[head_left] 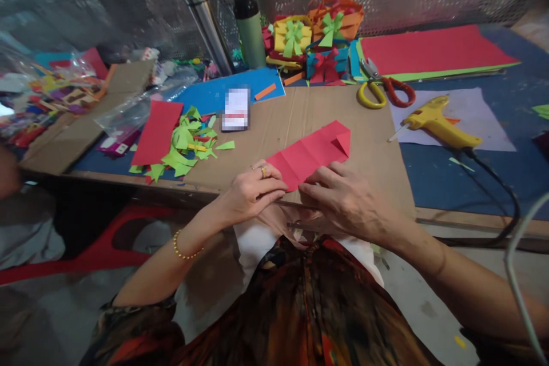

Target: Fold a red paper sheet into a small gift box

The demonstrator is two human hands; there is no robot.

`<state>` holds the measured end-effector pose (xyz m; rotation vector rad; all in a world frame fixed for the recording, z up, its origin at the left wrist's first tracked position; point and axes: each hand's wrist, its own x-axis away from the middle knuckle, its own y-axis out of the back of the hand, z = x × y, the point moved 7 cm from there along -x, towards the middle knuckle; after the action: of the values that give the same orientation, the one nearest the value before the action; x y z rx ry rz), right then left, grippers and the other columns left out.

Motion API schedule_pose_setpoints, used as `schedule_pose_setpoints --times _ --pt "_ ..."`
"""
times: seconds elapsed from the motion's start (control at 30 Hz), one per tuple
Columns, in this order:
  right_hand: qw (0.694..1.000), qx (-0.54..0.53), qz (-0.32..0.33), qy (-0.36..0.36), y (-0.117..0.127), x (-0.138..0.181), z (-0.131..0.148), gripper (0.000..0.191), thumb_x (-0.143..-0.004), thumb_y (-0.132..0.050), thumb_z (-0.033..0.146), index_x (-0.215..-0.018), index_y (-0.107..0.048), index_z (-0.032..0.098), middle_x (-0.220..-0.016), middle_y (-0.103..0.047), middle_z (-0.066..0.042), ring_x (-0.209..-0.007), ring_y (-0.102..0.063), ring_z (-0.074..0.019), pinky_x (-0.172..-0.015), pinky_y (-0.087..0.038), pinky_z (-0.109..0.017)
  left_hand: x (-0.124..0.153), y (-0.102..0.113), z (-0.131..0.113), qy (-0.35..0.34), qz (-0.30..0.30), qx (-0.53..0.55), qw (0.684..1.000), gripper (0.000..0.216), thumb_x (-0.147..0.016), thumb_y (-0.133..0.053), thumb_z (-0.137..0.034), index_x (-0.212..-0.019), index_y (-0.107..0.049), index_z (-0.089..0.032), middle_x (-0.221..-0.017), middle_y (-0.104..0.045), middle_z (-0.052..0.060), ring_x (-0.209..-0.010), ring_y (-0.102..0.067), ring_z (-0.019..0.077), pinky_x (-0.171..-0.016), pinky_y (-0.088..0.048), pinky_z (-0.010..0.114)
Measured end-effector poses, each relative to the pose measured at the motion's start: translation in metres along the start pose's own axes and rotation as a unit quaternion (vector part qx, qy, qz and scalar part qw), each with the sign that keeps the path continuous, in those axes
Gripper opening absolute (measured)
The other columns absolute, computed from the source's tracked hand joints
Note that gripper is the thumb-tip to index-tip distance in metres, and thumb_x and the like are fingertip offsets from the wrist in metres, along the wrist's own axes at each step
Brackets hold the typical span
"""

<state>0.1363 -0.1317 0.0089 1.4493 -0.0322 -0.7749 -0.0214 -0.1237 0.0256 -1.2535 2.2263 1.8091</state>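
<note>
A strip of red paper (306, 154) lies slantwise on the brown cardboard, with crease lines across it and its far right corner folded over into a small raised triangle. At its left end, the fingers of my left hand (257, 189) are closed on the paper, a ring on one of them. My right hand (338, 191) grips the near edge with curled fingers, close beside the left. The fingertips partly hide the near left corner of the strip.
Scissors (384, 87) and a yellow glue gun (444, 123), its cord trailing off the table edge, lie to the right. Green paper scraps (184, 146) are heaped at left. Behind stand a steel flask (206, 20), a green bottle (251, 31) and small paper baskets (295, 34).
</note>
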Motion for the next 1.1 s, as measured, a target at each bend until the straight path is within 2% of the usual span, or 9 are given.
schedule_pose_setpoints --times 0.1,0.2,0.27,0.37,0.5,0.67,0.83,1.0,1.1 --pt "1.000 0.013 -0.011 0.000 0.002 0.000 0.001 0.018 -0.102 -0.055 0.027 -0.093 -0.067 0.016 -0.090 -0.061 -0.010 -0.079 -0.047 -0.0210 -0.070 -0.037 -0.036 -0.003 0.000 0.001 0.017 -0.018 -0.003 1.000 0.014 -0.101 -0.059 -0.017 -0.096 -0.072 -0.017 -0.088 -0.072 0.005 -0.084 -0.062 0.0169 -0.082 -0.052 0.034" --pt "0.999 0.038 -0.016 0.025 0.000 0.000 0.006 0.017 -0.102 -0.053 0.023 -0.098 -0.067 0.015 -0.090 -0.062 -0.010 -0.080 -0.048 -0.0222 -0.069 -0.038 -0.036 -0.007 -0.003 0.012 0.095 -0.029 0.011 0.995 0.016 -0.101 -0.058 -0.020 -0.089 -0.069 -0.018 -0.084 -0.069 0.003 -0.081 -0.062 0.0163 -0.078 -0.050 0.031" --pt "0.997 0.057 -0.028 0.044 0.000 0.001 0.009 0.015 -0.100 -0.054 0.019 -0.099 -0.068 0.013 -0.090 -0.063 -0.010 -0.080 -0.048 -0.0227 -0.069 -0.039 -0.037 -0.010 -0.007 0.019 0.144 -0.022 0.008 0.989 0.019 -0.101 -0.056 -0.021 -0.085 -0.065 -0.018 -0.081 -0.066 0.002 -0.079 -0.061 0.0161 -0.074 -0.048 0.030" --pt "0.996 0.068 -0.045 0.048 -0.001 0.004 0.010 0.013 -0.098 -0.056 0.016 -0.099 -0.069 0.012 -0.093 -0.064 -0.011 -0.082 -0.049 -0.0231 -0.070 -0.040 -0.038 -0.015 -0.014 0.024 0.182 0.002 -0.023 0.983 0.019 -0.101 -0.053 -0.021 -0.083 -0.059 -0.019 -0.079 -0.063 0.001 -0.077 -0.058 0.0165 -0.073 -0.046 0.030" --pt "0.996 0.060 -0.035 0.051 -0.001 0.006 0.011 0.017 -0.101 -0.054 0.018 -0.104 -0.069 0.012 -0.097 -0.066 -0.013 -0.086 -0.052 -0.0245 -0.073 -0.044 -0.039 -0.020 -0.020 0.026 0.194 0.019 -0.063 0.979 0.019 -0.102 -0.051 -0.021 -0.084 -0.056 -0.020 -0.080 -0.062 0.001 -0.076 -0.057 0.0172 -0.075 -0.046 0.031" --pt "0.996 0.054 -0.054 0.043 0.003 0.007 0.011 0.021 -0.101 -0.053 0.016 -0.108 -0.069 0.006 -0.095 -0.065 -0.015 -0.087 -0.053 -0.0255 -0.074 -0.047 -0.039 -0.022 -0.022 0.024 0.182 0.017 -0.093 0.979 0.019 -0.104 -0.048 -0.021 -0.086 -0.054 -0.020 -0.083 -0.062 0.002 -0.079 -0.057 0.0184 -0.076 -0.046 0.032" --pt "0.999 0.029 -0.035 0.017 -0.001 0.008 0.007 0.022 -0.104 -0.049 0.021 -0.111 -0.068 0.013 -0.097 -0.066 -0.013 -0.086 -0.055 -0.0249 -0.074 -0.047 -0.040 -0.023 -0.024 0.026 0.185 0.020 -0.092 0.978 0.018 -0.105 -0.047 -0.021 -0.088 -0.054 -0.021 -0.084 -0.062 0.002 -0.079 -0.057 0.0186 -0.075 -0.046 0.033" --pt "0.998 0.038 -0.044 0.021 0.001 0.007 0.009 0.029 -0.103 -0.050 0.020 -0.125 -0.064 0.009 -0.101 -0.067 -0.014 -0.088 -0.057 -0.0257 -0.075 -0.049 -0.041 -0.019 -0.023 0.026 0.187 0.003 -0.087 0.979 0.015 -0.104 -0.049 -0.022 -0.090 -0.055 -0.021 -0.085 -0.063 0.002 -0.080 -0.058 0.0181 -0.076 -0.046 0.033" --pt "0.998 0.051 -0.033 0.017 0.000 0.007 0.009 0.028 -0.100 -0.055 0.018 -0.124 -0.064 0.008 -0.097 -0.065 -0.012 -0.085 -0.054 -0.0251 -0.071 -0.047 -0.040 -0.016 -0.024 0.028 0.199 -0.008 -0.086 0.976 0.013 -0.104 -0.051 -0.022 -0.091 -0.056 -0.021 -0.085 -0.063 0.002 -0.080 -0.057 0.0180 -0.075 -0.046 0.033"
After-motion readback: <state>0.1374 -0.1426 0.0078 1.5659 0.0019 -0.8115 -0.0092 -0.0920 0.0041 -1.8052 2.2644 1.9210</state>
